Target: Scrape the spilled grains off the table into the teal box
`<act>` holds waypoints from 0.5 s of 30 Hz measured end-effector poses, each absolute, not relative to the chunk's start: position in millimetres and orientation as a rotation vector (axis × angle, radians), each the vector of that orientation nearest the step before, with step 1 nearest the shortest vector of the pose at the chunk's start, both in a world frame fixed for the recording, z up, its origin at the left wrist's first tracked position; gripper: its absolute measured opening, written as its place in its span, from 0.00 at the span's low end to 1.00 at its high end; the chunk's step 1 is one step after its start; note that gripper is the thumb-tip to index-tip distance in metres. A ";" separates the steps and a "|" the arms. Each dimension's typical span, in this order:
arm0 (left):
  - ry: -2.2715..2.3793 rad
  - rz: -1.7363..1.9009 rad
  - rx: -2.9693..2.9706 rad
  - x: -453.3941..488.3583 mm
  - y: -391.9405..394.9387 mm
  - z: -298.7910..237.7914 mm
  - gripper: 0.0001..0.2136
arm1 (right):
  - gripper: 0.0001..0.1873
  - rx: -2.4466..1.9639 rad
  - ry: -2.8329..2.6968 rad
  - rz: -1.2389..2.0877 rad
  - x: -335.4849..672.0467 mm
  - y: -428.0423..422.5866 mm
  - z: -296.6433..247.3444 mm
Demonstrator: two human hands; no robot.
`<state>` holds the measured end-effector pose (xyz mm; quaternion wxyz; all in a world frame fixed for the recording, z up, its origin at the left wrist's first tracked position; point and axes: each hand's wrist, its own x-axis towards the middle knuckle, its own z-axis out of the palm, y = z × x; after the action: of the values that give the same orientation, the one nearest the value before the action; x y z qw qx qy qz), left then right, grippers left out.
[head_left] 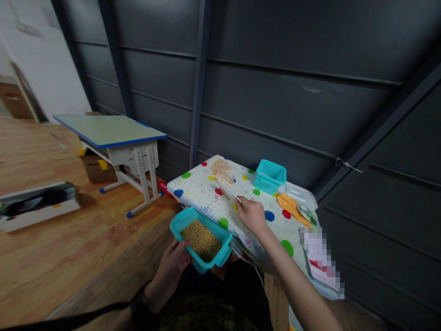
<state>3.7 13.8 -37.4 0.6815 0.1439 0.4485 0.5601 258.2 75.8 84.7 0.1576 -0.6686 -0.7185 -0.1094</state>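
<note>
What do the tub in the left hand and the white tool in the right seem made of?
Turquoise tub: probably moulded plastic, smooth-looking, slight sheen; even colour and rounded rim suggest it. White tool: perhaps plastic, from its plain slotted body; blur hides its finish.

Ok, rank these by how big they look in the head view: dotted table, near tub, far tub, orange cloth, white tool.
1. Dotted table
2. Near tub
3. Far tub
4. Orange cloth
5. White tool
The tubs stand at different depths, so which is truly bigger is unsure.

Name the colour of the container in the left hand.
The container is turquoise, best seen in the head view.
</note>
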 end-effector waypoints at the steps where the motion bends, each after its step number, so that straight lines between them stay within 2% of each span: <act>1: 1.021 1.268 0.334 2.0 14.6 -36.1 0.19 | 0.18 -1.869 -2.069 -0.283 256.1 74.0 84.6; 5: 1.026 1.300 0.361 -2.6 17.3 -29.7 0.18 | 0.17 -1.718 -2.093 -0.175 250.3 70.4 84.6; 11: 0.996 1.308 0.399 -4.2 18.0 -23.2 0.19 | 0.18 -1.840 -2.080 -0.262 247.9 75.7 87.3; 15: 0.999 1.300 0.408 -3.6 16.4 -14.5 0.21 | 0.18 -1.756 -2.161 -0.242 243.6 69.9 82.2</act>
<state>-3.6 16.4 -14.5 0.6638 0.1805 0.4422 0.5756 243.6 69.9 82.2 0.1724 -0.6188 -0.7617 -0.0853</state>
